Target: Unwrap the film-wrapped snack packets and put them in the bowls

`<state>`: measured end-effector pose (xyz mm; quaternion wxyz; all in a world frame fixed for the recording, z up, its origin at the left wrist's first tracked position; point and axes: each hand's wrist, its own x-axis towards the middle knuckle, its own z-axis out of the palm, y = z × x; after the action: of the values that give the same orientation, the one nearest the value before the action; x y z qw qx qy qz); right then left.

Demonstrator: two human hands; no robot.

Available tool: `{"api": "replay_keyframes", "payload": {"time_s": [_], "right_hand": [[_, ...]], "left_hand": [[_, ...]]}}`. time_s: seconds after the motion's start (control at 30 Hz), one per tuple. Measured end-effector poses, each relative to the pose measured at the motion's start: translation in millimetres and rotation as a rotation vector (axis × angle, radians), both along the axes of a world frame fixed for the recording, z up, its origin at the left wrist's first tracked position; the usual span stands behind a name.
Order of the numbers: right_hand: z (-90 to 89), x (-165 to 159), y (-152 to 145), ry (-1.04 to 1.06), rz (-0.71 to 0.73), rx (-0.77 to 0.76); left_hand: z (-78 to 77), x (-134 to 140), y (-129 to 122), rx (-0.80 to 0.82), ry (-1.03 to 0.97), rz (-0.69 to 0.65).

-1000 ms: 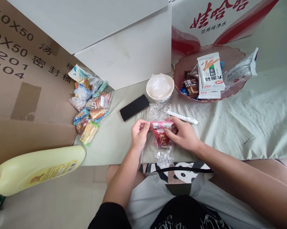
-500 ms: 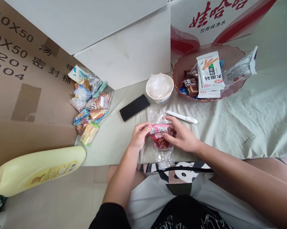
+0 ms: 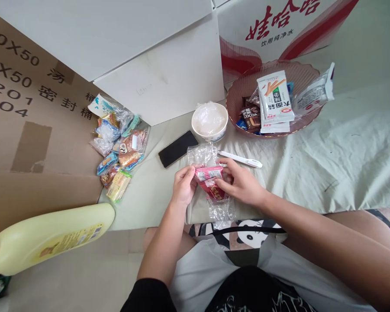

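Note:
A red and pink snack packet (image 3: 215,189) lies between my hands over crinkled clear plastic wrap (image 3: 221,212). My left hand (image 3: 183,185) pinches the packet's upper left corner between thumb and fingers. On the packet's right side, my right hand (image 3: 242,183) grips the edge, its thumb across the front and its fingers partly hidden behind. More of the clear wrap spreads out above the packet. Just beyond my right fingers lies a white pen-like tool (image 3: 240,159), its exact kind unclear.
A phone (image 3: 178,148) and a paper bowl (image 3: 210,122) lined with clear plastic are behind my hands. A pink glass bowl (image 3: 235,102) of snack packets stands at back right. Several wrapped snacks (image 3: 130,149) are piled left, near a yellow bottle (image 3: 56,234). Cardboard boxes (image 3: 169,73) border the back.
The view has shifted slightly, so most things appear further left. Both hands keep their hold on the packet, which looks a little more tilted.

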<state>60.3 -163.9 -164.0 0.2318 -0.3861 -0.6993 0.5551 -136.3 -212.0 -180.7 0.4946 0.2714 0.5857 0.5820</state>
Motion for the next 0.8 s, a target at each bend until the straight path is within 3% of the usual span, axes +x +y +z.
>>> {"api": "replay_keyframes", "payload": {"time_s": [0.1, 0.17, 0.23, 0.33, 0.4, 0.47, 0.6, 0.7, 0.8], "right_hand": [[1.7, 1.0, 2.2, -0.045, -0.04, -0.014], [1.1, 1.1, 3.2, 0.002, -0.043, -0.059], [-1.0, 0.6, 3.5, 0.073, -0.035, -0.13], [-4.7, -0.5, 3.1, 0.144, -0.018, -0.217], [-5.6, -0.9, 2.8, 0.162, -0.001, -0.236], [-4.5, -0.8, 2.6, 0.142, 0.041, -0.233], [-0.7, -0.9, 1.6, 0.024, 0.134, -0.164], [-1.6, -2.1, -1.4, -0.099, 0.188, -0.044], [-5.6, -3.1, -6.5, -0.215, 0.254, 0.128]], "left_hand": [[-7.0, -0.8, -1.9, 0.118, 0.313, 0.054], [-9.0, -1.6, -3.3, 0.167, 0.372, 0.073], [-7.6, -1.7, -5.1, 0.127, 0.181, 0.056], [-0.5, -0.3, -8.2, -0.058, -0.238, -0.039], [3.9, 1.0, -8.8, -0.13, -0.368, -0.058], [5.3, 2.4, -7.3, -0.1, -0.368, 0.006], [1.4, 4.3, 0.0, 0.096, -0.199, 0.272], [1.1, 3.2, 4.5, 0.193, -0.067, 0.424], [4.4, -1.2, 6.8, 0.222, -0.016, 0.492]]}}
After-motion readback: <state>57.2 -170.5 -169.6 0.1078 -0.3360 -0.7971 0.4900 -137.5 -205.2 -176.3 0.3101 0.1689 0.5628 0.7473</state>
